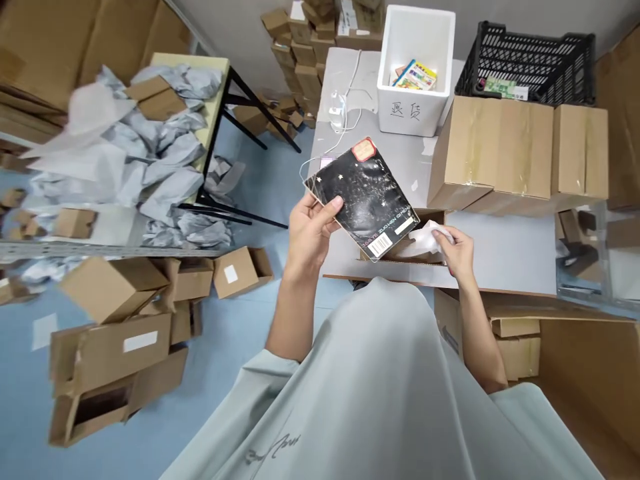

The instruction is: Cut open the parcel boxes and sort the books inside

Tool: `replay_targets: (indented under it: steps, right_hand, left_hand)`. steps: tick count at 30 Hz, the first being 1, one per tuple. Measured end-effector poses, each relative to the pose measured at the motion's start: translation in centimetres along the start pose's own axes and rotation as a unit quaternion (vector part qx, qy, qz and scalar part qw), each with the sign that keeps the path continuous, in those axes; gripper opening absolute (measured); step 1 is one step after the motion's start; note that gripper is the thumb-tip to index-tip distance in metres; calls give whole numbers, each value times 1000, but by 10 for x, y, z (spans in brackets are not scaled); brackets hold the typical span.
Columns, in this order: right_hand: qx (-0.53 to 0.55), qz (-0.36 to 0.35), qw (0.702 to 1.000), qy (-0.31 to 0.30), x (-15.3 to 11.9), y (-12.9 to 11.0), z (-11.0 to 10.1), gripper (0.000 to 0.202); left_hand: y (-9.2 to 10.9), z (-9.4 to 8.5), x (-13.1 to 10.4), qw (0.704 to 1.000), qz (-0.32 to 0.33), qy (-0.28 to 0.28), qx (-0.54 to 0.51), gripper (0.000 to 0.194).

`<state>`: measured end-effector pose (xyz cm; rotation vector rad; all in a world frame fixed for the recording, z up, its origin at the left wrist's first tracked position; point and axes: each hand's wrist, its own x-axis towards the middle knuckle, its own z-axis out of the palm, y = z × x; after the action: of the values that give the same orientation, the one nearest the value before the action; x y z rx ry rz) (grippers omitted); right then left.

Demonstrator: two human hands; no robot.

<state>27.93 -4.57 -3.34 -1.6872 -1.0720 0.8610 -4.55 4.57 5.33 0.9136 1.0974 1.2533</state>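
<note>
My left hand (315, 230) grips a worn black book (367, 193) by its lower left edge, thumb on top of the cover. That cover has a red-bordered label at its upper corner, small white stars and a barcode at its lower edge. Pinched in the fingers of my right hand (457, 253) is a crumpled white plastic wrapper (425, 241), just right of the book. A bit of something red shows under the right palm; I cannot make out what it is. Below both hands, an open cardboard box (433, 219) sits on the table, partly hidden by the book and wrapper.
A white foam box (413, 113) with booklets inside stands behind. Closed cardboard boxes (523, 147) and a black crate (530, 63) fill the right. Grey plastic bags (173, 160) cover a side table. Empty cartons (120, 353) lie on the floor, left. A white cable (350, 127) crosses the table (500, 247).
</note>
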Motion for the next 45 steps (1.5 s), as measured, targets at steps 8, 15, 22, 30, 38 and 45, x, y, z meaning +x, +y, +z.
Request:
replay_targets:
  steps: [8, 15, 22, 30, 38, 45]
  right_hand:
    - [-216, -66, 974, -22, 7, -9, 35, 63]
    - [-57, -86, 994, 18, -27, -79, 42, 65]
    - [115, 74, 982, -128, -37, -127, 14, 82]
    - [252, 118, 951, -138, -23, -95, 33, 74]
    - [281, 59, 957, -45, -28, -70, 47, 68]
    - [192, 32, 978, -71, -17, -55, 55, 69]
  left_hand:
    - [23, -55, 12, 997, 9, -66, -29, 57]
    - [24, -46, 13, 994, 34, -104, -19, 63]
    - [53, -11, 1, 917, 250, -268, 156, 25]
    - [10, 19, -21, 870, 297, -310, 243, 24]
    - [-45, 15, -19, 958, -110, -259, -54, 72]
    - [-38, 16, -15, 967, -52, -250, -9, 64]
